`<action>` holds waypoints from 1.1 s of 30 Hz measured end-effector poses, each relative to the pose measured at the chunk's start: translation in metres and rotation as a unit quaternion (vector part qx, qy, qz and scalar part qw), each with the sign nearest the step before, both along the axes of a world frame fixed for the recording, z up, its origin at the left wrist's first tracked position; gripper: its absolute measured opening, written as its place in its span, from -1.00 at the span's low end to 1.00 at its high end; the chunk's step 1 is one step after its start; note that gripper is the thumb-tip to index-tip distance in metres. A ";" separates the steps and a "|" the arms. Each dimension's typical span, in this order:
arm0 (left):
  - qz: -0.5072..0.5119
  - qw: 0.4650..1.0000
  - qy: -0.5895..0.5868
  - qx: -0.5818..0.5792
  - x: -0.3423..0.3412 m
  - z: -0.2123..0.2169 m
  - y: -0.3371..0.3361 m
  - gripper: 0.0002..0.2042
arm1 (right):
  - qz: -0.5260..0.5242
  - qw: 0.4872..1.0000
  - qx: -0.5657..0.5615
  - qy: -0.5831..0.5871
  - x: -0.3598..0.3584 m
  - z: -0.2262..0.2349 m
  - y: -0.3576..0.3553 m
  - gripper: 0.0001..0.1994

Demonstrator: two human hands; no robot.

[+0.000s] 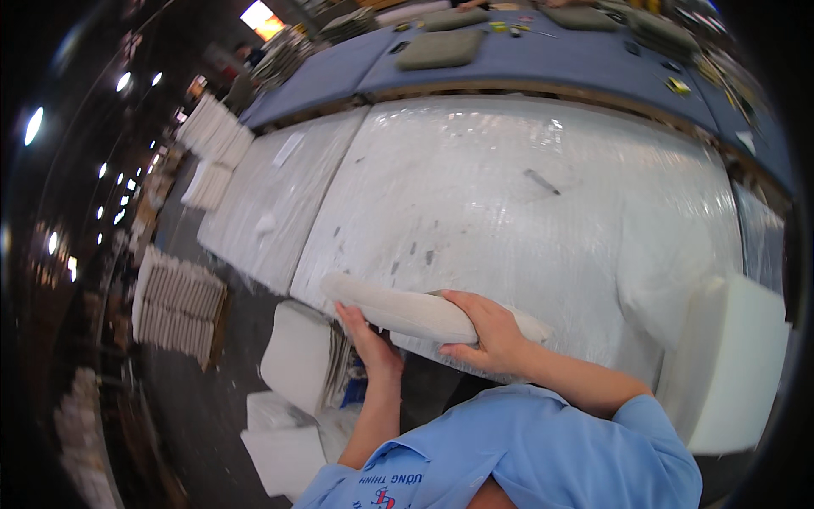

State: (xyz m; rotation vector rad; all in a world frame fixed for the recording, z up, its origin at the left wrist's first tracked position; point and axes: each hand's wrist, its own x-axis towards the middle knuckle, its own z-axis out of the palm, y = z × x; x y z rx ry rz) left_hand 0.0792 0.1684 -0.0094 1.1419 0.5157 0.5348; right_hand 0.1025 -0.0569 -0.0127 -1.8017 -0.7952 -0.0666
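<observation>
A long white foam cushion piece (pixel 398 307) lies along the near edge of a plastic-wrapped white table (pixel 509 195). My right hand (pixel 485 332) grips it from above near its right end. My left hand (pixel 366 338) presses against its underside from below, fingers up. Both forearms come out of blue short sleeves at the bottom of the view.
A white foam block (pixel 729 365) stands at the right. More white foam pieces (pixel 292 356) lie on the floor to the left, beside stacks of white panels (pixel 178 305). A blue work table (pixel 543 59) with grey-green cushions (pixel 441 49) runs along the back.
</observation>
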 end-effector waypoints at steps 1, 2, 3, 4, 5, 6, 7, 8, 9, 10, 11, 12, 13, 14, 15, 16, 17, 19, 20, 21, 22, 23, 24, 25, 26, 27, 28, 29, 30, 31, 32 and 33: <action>0.006 0.999 -0.010 0.050 -0.012 0.002 -0.004 -0.25 | 0.024 1.000 -0.006 0.002 -0.002 0.008 0.007 -0.19; 0.011 0.995 -0.019 0.100 -0.022 0.003 -0.006 -0.27 | 0.046 0.999 -0.012 0.003 -0.004 0.015 0.014 -0.18; 0.011 0.988 -0.026 0.149 -0.028 0.007 -0.010 -0.28 | 0.062 0.998 -0.020 0.005 -0.005 0.019 0.021 -0.17; 0.016 0.972 -0.024 0.231 -0.037 0.012 -0.012 -0.31 | 0.067 0.998 -0.015 -0.014 -0.006 0.019 0.029 -0.15; 0.016 0.950 -0.020 0.311 -0.042 0.021 -0.016 -0.33 | 0.064 0.997 -0.011 -0.032 -0.006 0.018 0.037 -0.13; 0.018 0.921 -0.010 0.389 -0.049 0.027 -0.019 -0.34 | 0.067 0.997 -0.004 -0.048 -0.007 0.018 0.044 -0.11; 0.023 0.914 -0.060 0.401 -0.049 0.029 -0.019 -0.40 | 0.077 0.996 -0.008 -0.046 -0.005 0.021 0.051 -0.10; 0.026 0.891 -0.066 0.449 -0.053 0.029 -0.013 -0.42 | 0.085 0.995 -0.011 -0.044 -0.003 0.025 0.056 -0.09; 0.027 0.865 -0.071 0.496 -0.056 0.029 -0.005 -0.45 | 0.092 0.995 -0.014 -0.042 0.000 0.028 0.061 -0.09; 0.027 0.836 -0.075 0.542 -0.060 0.031 0.002 -0.47 | 0.113 0.992 -0.025 -0.055 0.004 0.031 0.063 -0.09; 0.021 0.818 -0.081 0.569 -0.062 0.033 0.009 -0.50 | 0.130 0.989 -0.035 -0.067 0.010 0.033 0.063 -0.09; 0.015 0.799 -0.086 0.595 -0.064 0.036 0.015 -0.52 | 0.145 0.985 -0.044 -0.079 0.017 0.035 0.063 -0.09; 0.008 0.778 -0.092 0.621 -0.065 0.039 0.021 -0.54 | 0.151 0.981 -0.046 -0.111 0.025 0.039 0.063 -0.11; 0.001 0.765 -0.095 0.637 -0.065 0.040 0.026 -0.55 | 0.155 0.977 -0.049 -0.141 0.034 0.042 0.063 -0.13; -0.007 0.751 -0.099 0.652 -0.064 0.043 0.031 -0.56 | 0.158 0.971 -0.052 -0.171 0.038 0.044 0.063 -0.15; -0.015 0.737 -0.104 0.667 -0.062 0.045 0.035 -0.56 | 0.138 0.970 -0.045 -0.197 0.038 0.044 0.065 -0.19; -0.020 0.720 -0.105 0.685 -0.058 0.049 0.038 -0.57 | 0.117 0.967 -0.038 -0.223 0.040 0.043 0.068 -0.22; -0.031 0.684 -0.108 0.721 -0.052 0.058 0.043 -0.58 | 0.083 0.963 -0.018 -0.255 0.040 0.043 0.075 -0.29; -0.031 0.691 -0.115 0.713 -0.050 0.059 0.042 -0.58 | 0.071 0.963 -0.007 -0.261 0.039 0.042 0.079 -0.31; -0.031 0.698 -0.123 0.705 -0.047 0.059 0.040 -0.58 | 0.059 0.962 0.005 -0.268 0.040 0.043 0.082 -0.33; -0.031 0.704 -0.132 0.697 -0.044 0.060 0.038 -0.59 | 0.055 0.959 0.008 -0.280 0.042 0.043 0.084 -0.34; -0.021 0.705 -0.131 0.696 -0.043 0.059 0.037 -0.59 | 0.049 0.956 0.009 -0.288 0.043 0.042 0.085 -0.35; -0.012 0.706 -0.131 0.696 -0.041 0.059 0.034 -0.59 | 0.043 0.954 0.011 -0.296 0.045 0.041 0.087 -0.36; -0.002 0.707 -0.130 0.695 -0.040 0.059 0.033 -0.59 | 0.038 0.954 0.015 -0.297 0.046 0.041 0.088 -0.37; 0.004 0.712 -0.126 0.691 -0.039 0.059 0.032 -0.58 | 0.033 0.955 0.017 -0.295 0.047 0.039 0.089 -0.37; 0.009 0.716 -0.123 0.687 -0.038 0.060 0.031 -0.58 | 0.028 0.955 0.019 -0.294 0.047 0.038 0.091 -0.38; 0.014 0.720 -0.119 0.684 -0.037 0.060 0.029 -0.57 | 0.028 0.957 0.017 -0.289 0.046 0.038 0.091 -0.39; 0.015 0.722 -0.113 0.682 -0.037 0.060 0.028 -0.57 | 0.029 0.958 0.016 -0.285 0.046 0.039 0.093 -0.40; 0.015 0.724 -0.107 0.681 -0.039 0.059 0.027 -0.57 | 0.030 0.959 0.016 -0.281 0.046 0.039 0.093 -0.41; 0.017 0.726 -0.101 0.680 -0.040 0.059 0.026 -0.56 | 0.031 0.960 0.019 -0.276 0.046 0.039 0.093 -0.43; 0.012 0.722 -0.105 0.684 -0.041 0.058 0.025 -0.57 | 0.035 0.962 0.024 -0.271 0.045 0.037 0.093 -0.45; 0.008 0.718 -0.109 0.687 -0.043 0.056 0.024 -0.57 | 0.039 0.963 0.028 -0.266 0.046 0.036 0.093 -0.46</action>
